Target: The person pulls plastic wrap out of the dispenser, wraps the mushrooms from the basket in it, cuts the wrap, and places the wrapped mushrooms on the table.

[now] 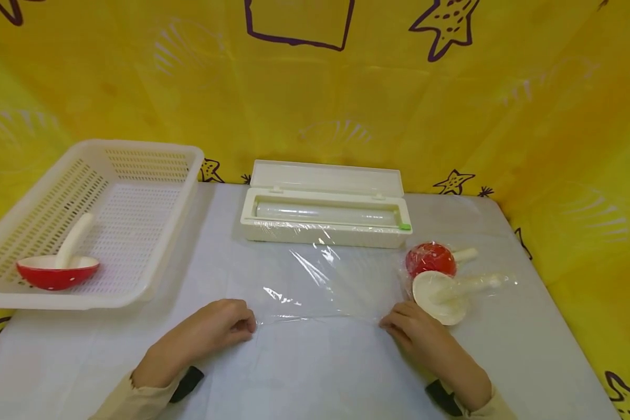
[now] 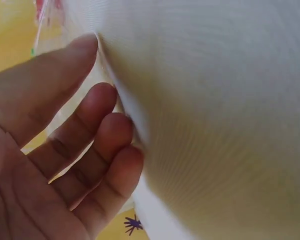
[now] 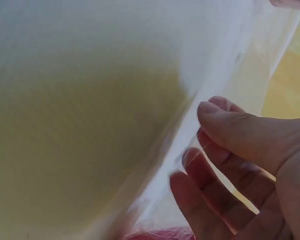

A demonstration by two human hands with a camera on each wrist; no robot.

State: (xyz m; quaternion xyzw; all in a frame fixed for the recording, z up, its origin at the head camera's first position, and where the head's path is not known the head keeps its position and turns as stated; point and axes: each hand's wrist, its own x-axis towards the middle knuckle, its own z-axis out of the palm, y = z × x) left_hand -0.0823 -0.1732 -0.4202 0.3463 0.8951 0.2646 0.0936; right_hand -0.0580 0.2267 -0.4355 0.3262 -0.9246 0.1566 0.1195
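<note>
A clear sheet of cling film (image 1: 315, 286) stretches toward me from a roll (image 1: 325, 214) in a cream dispenser box (image 1: 325, 236) with its lid raised. My left hand (image 1: 210, 329) pinches the film's near left corner between thumb and fingers. At the near right corner, my right hand (image 1: 425, 338) pinches the same edge. Just beyond the right hand lie two ladles in film: one red ladle (image 1: 430, 259) with its bowl turned down, and one ladle (image 1: 438, 306) showing its white inside. In both wrist views the fingertips meet near the film's edge.
On the left stands a white plastic basket (image 1: 175, 227) with perforated walls. Inside it rests another ladle (image 1: 58, 280), red with white dots. Behind the table (image 1: 315, 379) hangs a yellow patterned cloth (image 1: 294, 87), which also runs along the right side.
</note>
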